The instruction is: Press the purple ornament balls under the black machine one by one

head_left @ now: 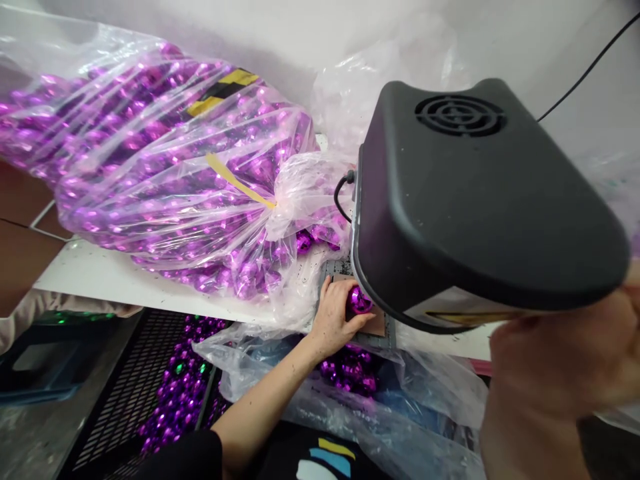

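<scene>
My left hand (334, 319) pinches a shiny purple faceted ball (360, 301) between thumb and fingers. The ball sits over a brown pad (374, 324) on the grey base (327, 272) of a machine, partly beneath its black housing (480, 193). At the right, my right hand (555, 367) is closed beside the housing's front edge; whatever it grips is hidden behind the fingers and the housing. Several more purple balls (350, 370) lie in an open plastic bag (415, 400) below the machine, close to my body.
A large tied clear bag of purple balls (175, 180) covers the left of the white table (100, 273). Below it stands a black mesh crate (127, 373) with purple and a few green balls. Another person's sleeve (25, 320) shows at far left. A black cable (590, 70) runs behind.
</scene>
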The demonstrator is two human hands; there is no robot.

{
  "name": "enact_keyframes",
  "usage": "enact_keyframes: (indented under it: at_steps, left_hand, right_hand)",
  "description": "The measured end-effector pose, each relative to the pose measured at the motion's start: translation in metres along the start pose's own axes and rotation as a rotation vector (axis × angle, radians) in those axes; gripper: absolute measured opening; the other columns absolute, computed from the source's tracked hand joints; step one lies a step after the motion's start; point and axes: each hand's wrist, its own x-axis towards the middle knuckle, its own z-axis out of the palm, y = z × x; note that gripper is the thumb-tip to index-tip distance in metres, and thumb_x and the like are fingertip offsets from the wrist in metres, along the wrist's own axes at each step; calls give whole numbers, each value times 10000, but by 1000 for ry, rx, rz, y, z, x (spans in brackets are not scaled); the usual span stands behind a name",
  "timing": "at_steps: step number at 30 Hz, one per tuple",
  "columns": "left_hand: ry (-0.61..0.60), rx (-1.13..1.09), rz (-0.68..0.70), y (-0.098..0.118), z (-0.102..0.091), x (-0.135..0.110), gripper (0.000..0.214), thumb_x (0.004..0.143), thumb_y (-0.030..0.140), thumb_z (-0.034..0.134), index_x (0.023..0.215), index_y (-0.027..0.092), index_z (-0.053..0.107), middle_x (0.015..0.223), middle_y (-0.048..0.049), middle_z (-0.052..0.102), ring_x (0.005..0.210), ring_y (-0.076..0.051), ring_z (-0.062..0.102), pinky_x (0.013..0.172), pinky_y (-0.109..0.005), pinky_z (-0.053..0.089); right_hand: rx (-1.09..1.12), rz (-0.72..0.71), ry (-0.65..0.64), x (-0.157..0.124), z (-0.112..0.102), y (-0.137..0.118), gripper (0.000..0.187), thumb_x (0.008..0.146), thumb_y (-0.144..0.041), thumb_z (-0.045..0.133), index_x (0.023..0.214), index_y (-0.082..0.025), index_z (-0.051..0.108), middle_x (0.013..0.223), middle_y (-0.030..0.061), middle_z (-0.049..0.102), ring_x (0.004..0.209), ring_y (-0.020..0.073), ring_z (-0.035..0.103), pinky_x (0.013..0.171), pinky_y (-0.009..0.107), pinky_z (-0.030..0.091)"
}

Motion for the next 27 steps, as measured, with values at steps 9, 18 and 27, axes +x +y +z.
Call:
enact_keyframes:
  at_steps: [9,18,27]
  left_hand:
    - [-246,71,69,37,-45,-66,708,882,228,660,1513,296,348,1453,-122,495,1353,-295,465,1135,-504,415]
    - [90,569,53,-19,-90,42,455,899,76,509,1342,169,545,1410,-182,533,1353,-349,459,1120,-566,379]
    - [88,217,-101,-17,-116,60,537,856,263,677,1361,170,521,1327,-148,621,1203,-305,595,1025,-479,478]
  right_hand:
    - [95,14,-5,45,26,4,318,859,-438,548,714,-156,571,592,-35,407,570,44,343,597,265,259]
    - [97,60,2,47,33,2,324,844,-447,551,709,-153,563,582,-41,396,574,49,340,614,264,277]
    - [78,3,-6,51,34,3,381,862,-479,544,692,-138,536,590,-44,387,599,31,336,604,247,258]
